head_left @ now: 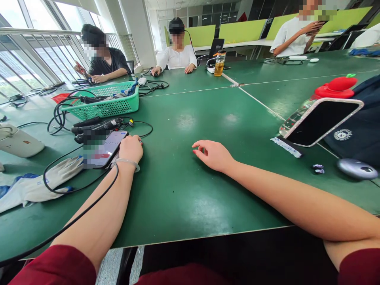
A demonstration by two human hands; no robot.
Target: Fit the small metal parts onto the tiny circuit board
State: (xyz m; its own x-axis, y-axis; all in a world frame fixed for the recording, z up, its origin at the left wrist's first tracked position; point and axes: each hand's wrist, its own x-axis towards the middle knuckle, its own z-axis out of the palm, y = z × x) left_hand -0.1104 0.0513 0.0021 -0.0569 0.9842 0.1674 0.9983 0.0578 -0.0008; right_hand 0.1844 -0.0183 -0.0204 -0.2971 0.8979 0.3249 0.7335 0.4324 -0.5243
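Note:
My left hand (pixel 131 149) rests on the green table, its fingers curled in and mostly hidden from above. Right beside it is a smartphone (pixel 114 148) with a lit screen; whether the hand touches its edge I cannot tell. A pale bangle circles that wrist, and a black cable (pixel 97 196) runs across the forearm. My right hand (pixel 214 155) lies on the table near the middle, fingers loosely bent and apart from the thumb, holding nothing. Black handheld devices (pixel 99 127) lie behind the phone, and white-and-blue work gloves (pixel 44 180) to its left.
A green basket (pixel 118 105) with cables stands at the back left, near a white container (pixel 19 140). At right are a propped phone (pixel 325 120), a red-lidded bottle (pixel 335 87), a mouse (pixel 358 169) and a dark bag (pixel 359 118). Several people are across the table.

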